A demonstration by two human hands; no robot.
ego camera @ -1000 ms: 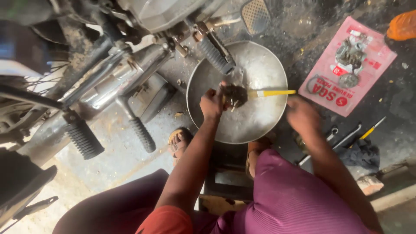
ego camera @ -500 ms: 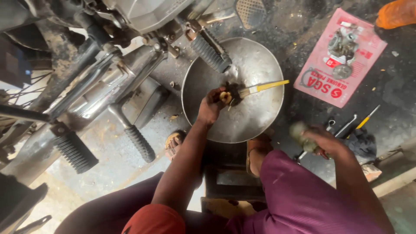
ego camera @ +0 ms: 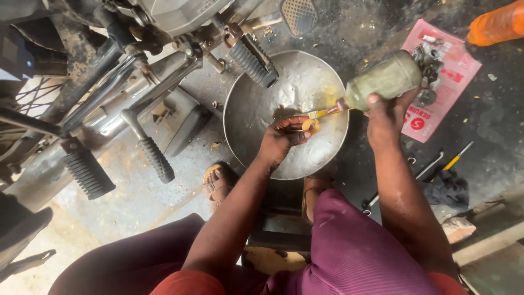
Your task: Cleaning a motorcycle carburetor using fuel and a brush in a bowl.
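A single head-worn camera looks almost straight down from above the seated person, close enough that both forearms fill the lower half of the frame. The left hand [ego camera: 281, 139] sits near the centre, over a metal basin [ego camera: 256, 104]. The right hand [ego camera: 387, 112] lies just to its right. Motorcycle parts fill the far left edge; the person's lap closes the near edge.

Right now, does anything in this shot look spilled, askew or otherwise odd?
Nothing looks spilled. The right hand holds a bottle tipped over the metal basin; small metal parts lie loose on a red packet on the floor.
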